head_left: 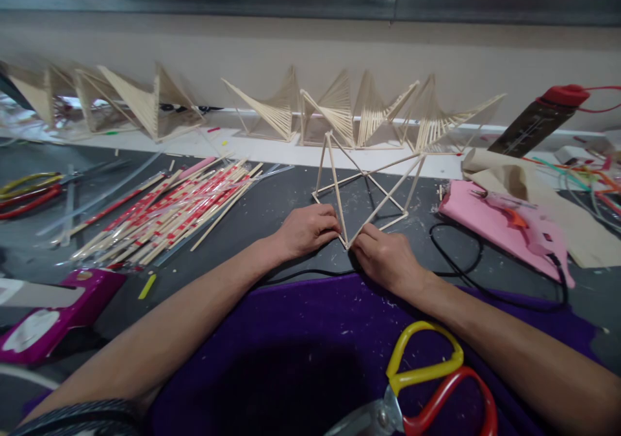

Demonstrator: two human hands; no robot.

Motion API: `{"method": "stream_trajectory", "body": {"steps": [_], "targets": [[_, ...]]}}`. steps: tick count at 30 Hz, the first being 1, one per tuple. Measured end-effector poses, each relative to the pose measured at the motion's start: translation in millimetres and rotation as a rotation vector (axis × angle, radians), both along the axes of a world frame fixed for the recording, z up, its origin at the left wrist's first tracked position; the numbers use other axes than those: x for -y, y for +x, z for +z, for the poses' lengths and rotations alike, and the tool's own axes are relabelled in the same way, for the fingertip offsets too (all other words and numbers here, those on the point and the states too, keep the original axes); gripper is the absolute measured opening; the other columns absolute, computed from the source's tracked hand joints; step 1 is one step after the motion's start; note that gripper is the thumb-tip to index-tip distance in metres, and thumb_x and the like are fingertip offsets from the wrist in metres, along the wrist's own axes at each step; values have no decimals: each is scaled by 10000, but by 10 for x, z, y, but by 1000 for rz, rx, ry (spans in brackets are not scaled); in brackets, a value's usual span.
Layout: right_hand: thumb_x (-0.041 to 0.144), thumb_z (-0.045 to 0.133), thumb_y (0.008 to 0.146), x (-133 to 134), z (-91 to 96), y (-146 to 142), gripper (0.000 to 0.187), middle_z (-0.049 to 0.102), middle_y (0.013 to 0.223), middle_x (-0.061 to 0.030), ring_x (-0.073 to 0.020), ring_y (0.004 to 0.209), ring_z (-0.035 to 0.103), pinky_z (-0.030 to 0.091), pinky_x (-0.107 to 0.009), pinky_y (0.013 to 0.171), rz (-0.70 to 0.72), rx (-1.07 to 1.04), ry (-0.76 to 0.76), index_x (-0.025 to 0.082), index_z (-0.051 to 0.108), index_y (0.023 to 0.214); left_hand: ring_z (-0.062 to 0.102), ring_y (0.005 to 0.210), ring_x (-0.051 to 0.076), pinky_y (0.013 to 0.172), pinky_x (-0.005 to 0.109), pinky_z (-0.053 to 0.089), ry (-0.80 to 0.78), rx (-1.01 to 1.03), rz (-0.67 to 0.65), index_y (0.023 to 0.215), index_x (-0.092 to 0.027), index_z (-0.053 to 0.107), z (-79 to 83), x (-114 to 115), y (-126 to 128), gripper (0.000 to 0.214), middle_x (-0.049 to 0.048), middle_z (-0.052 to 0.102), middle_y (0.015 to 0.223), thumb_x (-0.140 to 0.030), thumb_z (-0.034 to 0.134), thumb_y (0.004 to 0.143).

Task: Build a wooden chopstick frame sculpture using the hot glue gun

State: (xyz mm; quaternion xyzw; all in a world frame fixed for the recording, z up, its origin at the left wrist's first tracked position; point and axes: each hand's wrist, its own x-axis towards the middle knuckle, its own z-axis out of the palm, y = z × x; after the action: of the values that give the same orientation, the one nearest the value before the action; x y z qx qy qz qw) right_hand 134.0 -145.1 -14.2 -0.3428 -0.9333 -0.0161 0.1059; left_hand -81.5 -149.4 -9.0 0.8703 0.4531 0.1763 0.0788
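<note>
A frame of thin wooden sticks (335,180) stands on the grey table, with two raised peaks and a near bottom corner between my hands. My left hand (310,230) pinches the base of the frame just left of that corner, its fingers curled closed. Just right of the same corner, my right hand (385,253) is closed on the frame with thumb and fingertips. Both forearms rest over a purple cloth (301,332). On the cloth in front of me lie scissors (383,416) with one yellow and one red handle.
Several finished stick models (272,116) line the white ledge behind. Left lie bundled sticks in plastic wrap (174,216), more scissors (33,190) and a magenta device (97,300). Right are a pink glue gun (528,222) with a black cord, brown paper (589,229) and a tilted bottle (528,122).
</note>
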Motion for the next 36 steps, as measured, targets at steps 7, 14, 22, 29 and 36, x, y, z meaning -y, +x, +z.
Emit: {"method": "stream_trajectory", "body": {"steps": [7, 14, 22, 29, 36], "targets": [[221, 411, 942, 4, -1, 4, 287, 675, 899, -40, -129, 640, 575, 233, -305, 520, 5, -14, 2, 184, 683, 856, 616, 876, 130, 757, 226, 464, 9, -5, 10, 873, -188, 687, 10, 7, 8, 177, 34, 651, 937, -257, 529, 916], [221, 414, 941, -2, -9, 8, 279, 680, 928, -43, -119, 641, 568, 225, -306, 522, -1, -14, -21, 181, 678, 859, 608, 879, 130, 754, 232, 461, 17, -5, 23, 876, -197, 688, 28, 24, 19, 172, 32, 643, 948, -255, 530, 912], [236, 417, 943, -4, -4, 9, 285, 680, 919, -41, -118, 636, 553, 212, -301, 522, 0, -18, -11, 182, 684, 858, 602, 879, 132, 742, 229, 448, 22, -35, 36, 880, -200, 695, 38, 32, 28, 171, 29, 639, 940, -261, 538, 908], [232, 430, 936, -4, -22, 12, 275, 683, 912, -47, -110, 623, 544, 206, -302, 520, 1, -38, 9, 172, 682, 844, 600, 885, 141, 716, 236, 450, 48, -60, 57, 886, -209, 703, 47, 38, 44, 172, 31, 640, 957, -256, 538, 903], [232, 422, 938, 2, -26, 15, 284, 682, 895, -43, -112, 608, 545, 207, -305, 516, 5, -41, 28, 175, 678, 828, 608, 881, 139, 730, 241, 460, 35, -63, 43, 900, -203, 700, 48, 49, 48, 186, 30, 644, 934, -261, 523, 916]]}}
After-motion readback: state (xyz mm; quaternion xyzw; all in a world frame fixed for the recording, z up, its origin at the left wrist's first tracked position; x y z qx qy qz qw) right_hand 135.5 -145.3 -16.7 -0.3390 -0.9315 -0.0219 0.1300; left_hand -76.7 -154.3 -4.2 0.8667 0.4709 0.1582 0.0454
